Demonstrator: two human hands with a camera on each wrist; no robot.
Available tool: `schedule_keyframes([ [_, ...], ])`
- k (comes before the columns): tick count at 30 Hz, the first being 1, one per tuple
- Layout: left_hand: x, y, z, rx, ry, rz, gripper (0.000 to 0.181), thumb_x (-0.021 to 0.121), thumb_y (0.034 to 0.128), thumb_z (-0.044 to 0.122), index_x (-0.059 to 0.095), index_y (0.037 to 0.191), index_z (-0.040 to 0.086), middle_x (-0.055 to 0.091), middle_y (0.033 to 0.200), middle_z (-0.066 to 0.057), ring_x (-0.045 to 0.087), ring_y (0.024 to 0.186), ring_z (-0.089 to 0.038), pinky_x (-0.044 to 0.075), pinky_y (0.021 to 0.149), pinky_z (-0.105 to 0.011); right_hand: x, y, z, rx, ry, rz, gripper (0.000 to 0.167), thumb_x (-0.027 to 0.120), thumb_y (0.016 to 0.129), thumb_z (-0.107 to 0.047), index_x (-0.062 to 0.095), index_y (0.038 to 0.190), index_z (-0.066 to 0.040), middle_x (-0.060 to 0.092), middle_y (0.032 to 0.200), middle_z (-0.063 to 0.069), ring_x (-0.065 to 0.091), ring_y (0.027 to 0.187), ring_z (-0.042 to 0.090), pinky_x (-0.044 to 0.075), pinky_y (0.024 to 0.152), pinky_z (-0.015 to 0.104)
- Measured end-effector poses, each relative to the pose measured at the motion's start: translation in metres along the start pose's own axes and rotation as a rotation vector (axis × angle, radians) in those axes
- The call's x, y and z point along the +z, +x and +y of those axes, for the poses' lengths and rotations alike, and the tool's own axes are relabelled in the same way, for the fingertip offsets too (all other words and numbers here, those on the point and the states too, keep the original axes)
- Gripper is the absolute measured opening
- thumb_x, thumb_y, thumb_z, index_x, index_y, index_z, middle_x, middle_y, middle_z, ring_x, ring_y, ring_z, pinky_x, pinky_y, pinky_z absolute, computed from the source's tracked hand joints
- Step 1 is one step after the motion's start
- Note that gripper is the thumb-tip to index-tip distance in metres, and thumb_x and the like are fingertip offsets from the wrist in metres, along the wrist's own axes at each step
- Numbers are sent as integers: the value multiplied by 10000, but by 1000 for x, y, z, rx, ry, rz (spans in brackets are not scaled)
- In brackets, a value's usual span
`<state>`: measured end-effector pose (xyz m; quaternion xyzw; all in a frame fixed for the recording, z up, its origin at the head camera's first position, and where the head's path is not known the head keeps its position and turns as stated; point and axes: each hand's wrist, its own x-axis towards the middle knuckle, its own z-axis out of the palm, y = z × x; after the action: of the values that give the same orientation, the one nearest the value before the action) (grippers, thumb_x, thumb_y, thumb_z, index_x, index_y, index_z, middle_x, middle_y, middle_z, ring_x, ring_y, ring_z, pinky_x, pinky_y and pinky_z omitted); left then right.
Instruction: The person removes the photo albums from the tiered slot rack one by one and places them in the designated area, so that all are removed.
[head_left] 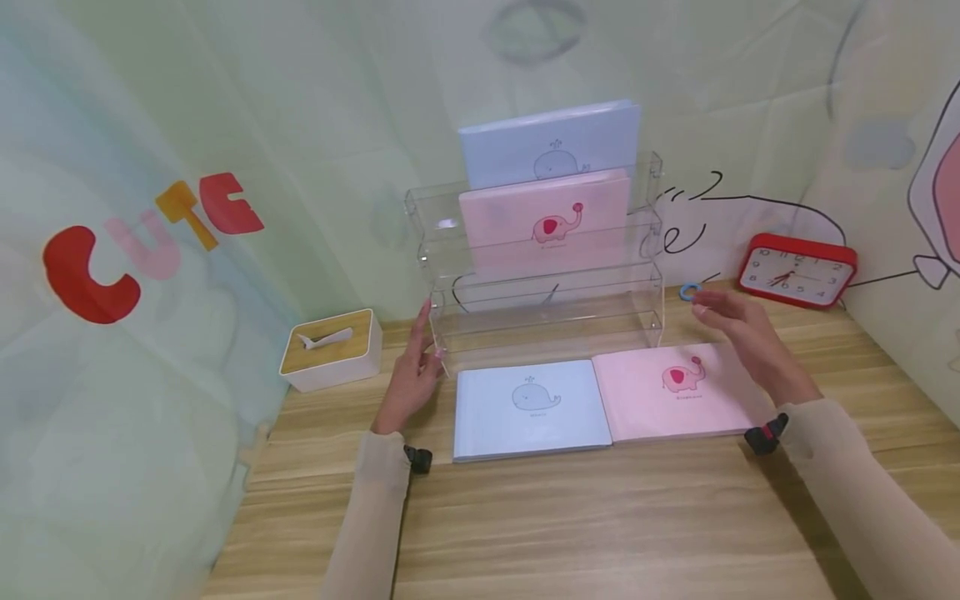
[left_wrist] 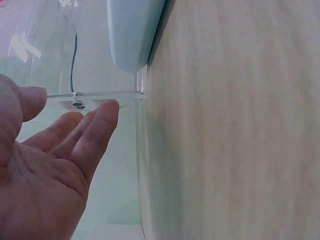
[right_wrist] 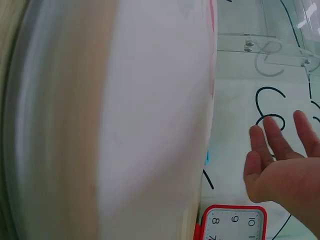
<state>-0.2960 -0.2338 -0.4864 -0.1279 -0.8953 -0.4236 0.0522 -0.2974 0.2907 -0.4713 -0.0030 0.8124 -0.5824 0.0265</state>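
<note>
With the clear rack (head_left: pixel 546 323) taken as the centre of the dial in the head view, your left hand (head_left: pixel 409 385) is recorded at 8 o'clock. Its fingers are extended and its palm holds nothing; the thumb and fingertips lie at the edge of the rack's side panel, though whether they bear on it you cannot confirm from these views.

Your right hand (head_left: pixel 744 327) stands between 3 and 4 o'clock, fingers relaxed and parted, gripping nothing. The right wrist view shows it raised off the table (head_left: pixel 570 533).

At 6 o'clock from the rack, you have a flat blue book (head_left: pixel 532 408) with a whale on its cover. Beside it, between 4 and 5 o'clock, lies a flat pink book (head_left: pixel 675 396) bearing an elephant, its far end partly behind your right hand.

Within the rack, a standing blue book (head_left: pixel 498 158) occupies the rear upper tier, and a standing pink book (head_left: pixel 498 229) the tier before it.

Toward 3 o'clock, you will note a blue ring (head_left: pixel 682 291) near your right fingertips, then a red clock (head_left: pixel 798 271) farther out. A white box (head_left: pixel 337 369) sits between 8 and 9 o'clock.
</note>
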Motion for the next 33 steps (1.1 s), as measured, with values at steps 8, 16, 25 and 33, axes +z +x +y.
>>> schedule_keyframes([
  [8,0,0,1,8,5,6,850,505,1134,136,1,1703,517,484,1614,-332,732,1207,-470,606,988,-608,7,-7,-14,-173,-72,135,579,611,1091,-384,459,1591,-135,557,1568,94,517,1283,-11,437,1025,126],
  [16,1,1,-1,0,12,2,847,494,1136,130,-2,1702,519,503,1594,-337,761,1125,-424,618,941,-562,20,-9,-35,-360,-25,184,517,673,1057,-172,522,1549,-130,597,1550,139,574,1285,21,442,1047,56],
  [25,1,1,-1,10,13,12,840,487,1134,118,8,1711,495,498,1602,-333,761,1122,-404,605,877,-448,30,-3,-48,-450,27,171,595,706,1031,-162,489,1583,-210,577,1610,23,563,1365,50,470,1133,144],
  [33,0,1,0,14,7,14,845,492,1131,117,10,1709,502,481,1617,-328,748,1166,-431,610,879,-463,38,1,-70,-483,52,151,591,690,1039,-120,470,1586,-158,580,1603,60,557,1394,62,460,1182,187],
])
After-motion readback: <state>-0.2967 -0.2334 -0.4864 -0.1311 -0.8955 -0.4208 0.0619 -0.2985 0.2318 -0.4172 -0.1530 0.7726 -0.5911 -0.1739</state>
